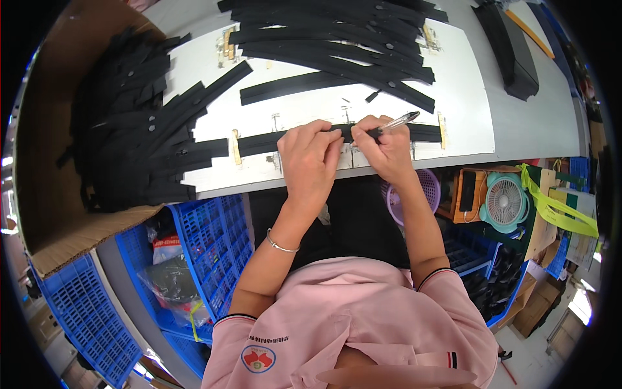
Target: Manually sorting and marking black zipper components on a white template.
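Note:
A black fabric strip (258,144) lies along the near edge of a white board (463,97), between two pieces of tan tape. My left hand (310,155) has its fingers curled and pressed together on this strip, holding it against the board. In my right hand (386,150) is a pen (403,120) with a clear barrel and black cap end, its upper end slanting up to the right. The pen's tip is hidden by the fingers, close to the strip near a dark mark on the board. Both hands are close together at the strip's middle.
Many black strips (337,48) are heaped beyond my hands. More spill from a cardboard box (55,142) at the left. A long black object (508,55) lies at the far right. Below the table edge are blue crates (214,253), a purple basket (427,188) and a small turquoise fan (505,202).

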`<state>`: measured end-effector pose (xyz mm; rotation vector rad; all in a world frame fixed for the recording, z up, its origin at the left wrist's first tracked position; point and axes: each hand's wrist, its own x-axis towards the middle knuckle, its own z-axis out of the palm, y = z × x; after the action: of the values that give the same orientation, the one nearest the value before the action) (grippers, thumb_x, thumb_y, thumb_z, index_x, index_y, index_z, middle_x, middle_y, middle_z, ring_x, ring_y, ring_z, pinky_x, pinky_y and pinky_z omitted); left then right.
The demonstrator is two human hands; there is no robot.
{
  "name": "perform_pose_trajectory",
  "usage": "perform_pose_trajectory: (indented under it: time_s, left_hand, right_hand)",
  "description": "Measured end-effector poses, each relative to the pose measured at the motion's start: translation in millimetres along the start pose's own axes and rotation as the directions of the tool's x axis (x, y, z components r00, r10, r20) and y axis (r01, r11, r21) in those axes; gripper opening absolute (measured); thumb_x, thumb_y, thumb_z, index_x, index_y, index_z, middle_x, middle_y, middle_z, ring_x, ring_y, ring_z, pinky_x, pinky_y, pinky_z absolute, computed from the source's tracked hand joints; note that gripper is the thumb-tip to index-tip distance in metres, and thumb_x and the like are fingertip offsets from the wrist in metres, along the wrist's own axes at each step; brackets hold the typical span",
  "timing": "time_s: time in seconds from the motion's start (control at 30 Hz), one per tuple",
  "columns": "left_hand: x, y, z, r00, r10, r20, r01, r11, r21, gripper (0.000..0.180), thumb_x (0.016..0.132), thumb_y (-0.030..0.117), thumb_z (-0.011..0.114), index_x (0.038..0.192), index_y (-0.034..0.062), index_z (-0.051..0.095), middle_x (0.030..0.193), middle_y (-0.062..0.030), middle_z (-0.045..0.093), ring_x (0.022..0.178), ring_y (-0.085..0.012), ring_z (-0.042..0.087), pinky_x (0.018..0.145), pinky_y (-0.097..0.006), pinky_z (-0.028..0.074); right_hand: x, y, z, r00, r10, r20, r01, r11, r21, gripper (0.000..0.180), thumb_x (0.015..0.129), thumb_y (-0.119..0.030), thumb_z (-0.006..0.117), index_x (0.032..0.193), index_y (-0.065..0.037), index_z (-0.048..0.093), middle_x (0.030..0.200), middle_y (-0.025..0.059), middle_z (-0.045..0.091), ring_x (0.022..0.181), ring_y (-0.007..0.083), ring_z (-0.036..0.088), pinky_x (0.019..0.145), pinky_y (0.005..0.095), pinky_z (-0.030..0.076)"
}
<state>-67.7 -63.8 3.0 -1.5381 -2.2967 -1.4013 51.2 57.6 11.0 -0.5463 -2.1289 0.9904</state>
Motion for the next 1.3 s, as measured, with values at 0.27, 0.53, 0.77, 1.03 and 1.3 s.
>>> perform_pose_trajectory:
  time_s: [0.27,0.53,0.77,1.03,1.3]
  left_hand:
    - [-2,0,1,1.0,-0.002,0.001,0.002,1.0,0.017,0.013,0.081,0.005,0.08,0.092,0.0078,0.076,0.104,-0.0018,0.071,0.098,-0.0229,0.063,0.09,-0.038,0.042]
    - [8,25,16,0.998,0.013,0.063,-0.014,1.0,0.012,0.013,0.083,0.006,0.079,0.096,0.0073,0.076,0.107,-0.0045,0.072,0.101,-0.0224,0.064,0.092,-0.036,0.044]
    - [23,54,69,0.98,0.137,0.144,-0.106,0.974,-0.202,0.014,0.082,0.005,0.079,0.095,0.0066,0.077,0.103,-0.0039,0.071,0.1,-0.0233,0.063,0.09,-0.036,0.045]
    - [19,56,78,0.981,0.15,0.119,-0.135,0.983,-0.127,0.014,0.079,0.005,0.081,0.092,0.0079,0.078,0.101,-0.0008,0.071,0.096,-0.0218,0.061,0.089,-0.035,0.044]
    - [19,55,78,0.982,0.153,0.114,-0.139,0.983,-0.117,0.014,0.079,0.005,0.081,0.092,0.008,0.078,0.101,-0.0007,0.071,0.097,-0.0212,0.062,0.088,-0.035,0.044]
  right_hand:
    - [-18,8,-63,0.885,0.38,-0.269,-0.306,0.911,0.278,0.018,0.098,-0.006,0.06,0.084,0.003,0.065,0.079,0.0003,0.062,0.067,0.0052,0.049,0.06,0.0235,0.04]
    - [-25,37,-82,0.89,0.386,-0.244,-0.35,0.92,0.179,0.026,0.099,-0.006,0.064,0.078,0.009,0.062,0.082,0.0025,0.066,0.065,0.0055,0.052,0.058,0.0236,0.04]
    - [-27,39,-80,0.916,0.322,-0.239,-0.293,0.945,0.147,0.022,0.099,-0.007,0.065,0.083,0.008,0.064,0.081,0.0043,0.066,0.066,0.0073,0.055,0.059,0.0253,0.043]
    - [-26,35,-79,0.93,0.288,-0.228,-0.293,0.956,0.015,0.015,0.098,-0.009,0.066,0.09,0.004,0.068,0.074,0.006,0.068,0.061,0.0105,0.061,0.058,0.0266,0.046]
    - [-31,35,-86,0.926,0.321,-0.2,-0.29,0.942,0.169,0.018,0.097,-0.009,0.066,0.083,0.003,0.068,0.069,0.0059,0.067,0.058,0.0106,0.06,0.055,0.0267,0.045]
